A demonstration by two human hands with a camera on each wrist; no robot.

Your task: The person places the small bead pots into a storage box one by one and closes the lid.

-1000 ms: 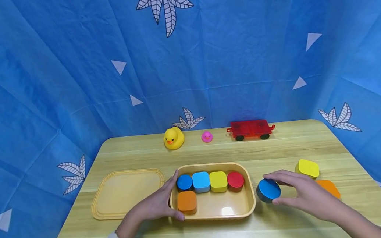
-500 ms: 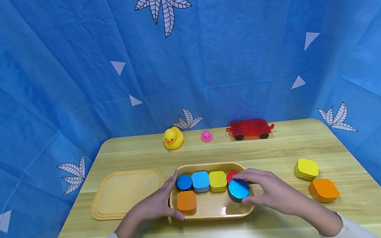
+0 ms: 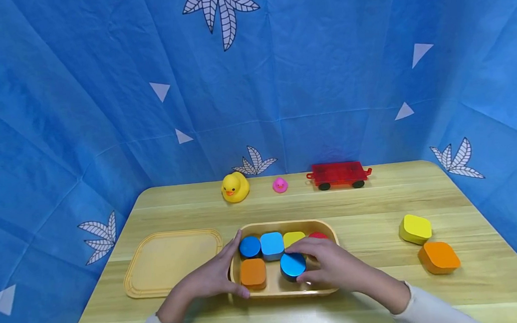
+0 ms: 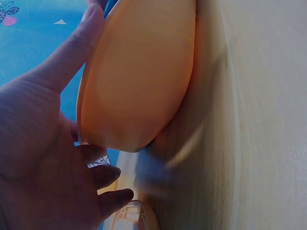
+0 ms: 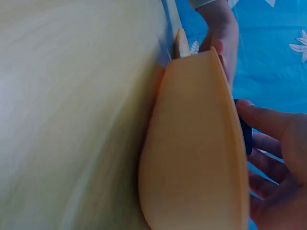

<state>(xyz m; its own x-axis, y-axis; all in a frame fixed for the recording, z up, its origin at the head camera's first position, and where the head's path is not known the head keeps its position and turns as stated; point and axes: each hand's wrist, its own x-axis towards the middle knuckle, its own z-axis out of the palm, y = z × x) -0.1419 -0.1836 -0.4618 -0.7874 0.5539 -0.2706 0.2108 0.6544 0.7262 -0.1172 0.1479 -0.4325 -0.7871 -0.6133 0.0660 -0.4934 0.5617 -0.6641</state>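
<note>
My left hand (image 3: 214,273) holds the left end of a light-orange plastic box (image 3: 290,294), thumb at the near rim and fingers along the far side. In the left wrist view the thumb lies against the wall of the box (image 4: 139,81). My right hand (image 3: 328,261) pinches a round blue block (image 3: 292,263) between thumb and fingers, inside the box near its middle. Around it in the box are another round blue block (image 3: 250,246), a light-blue square block (image 3: 272,245), an orange block (image 3: 253,273), and partly hidden yellow (image 3: 292,238) and red (image 3: 318,235) blocks.
A flat lid (image 3: 173,262) lies left of the box. A yellow block (image 3: 415,228) and an orange block (image 3: 439,257) sit at the right. Along the back stand a yellow duck (image 3: 235,187), a small pink duck (image 3: 280,185) and a red toy wagon (image 3: 339,175).
My right hand has carried the round blue block leftward, from the table right of the box to inside it. My left hand has stayed on the box's left end.
</note>
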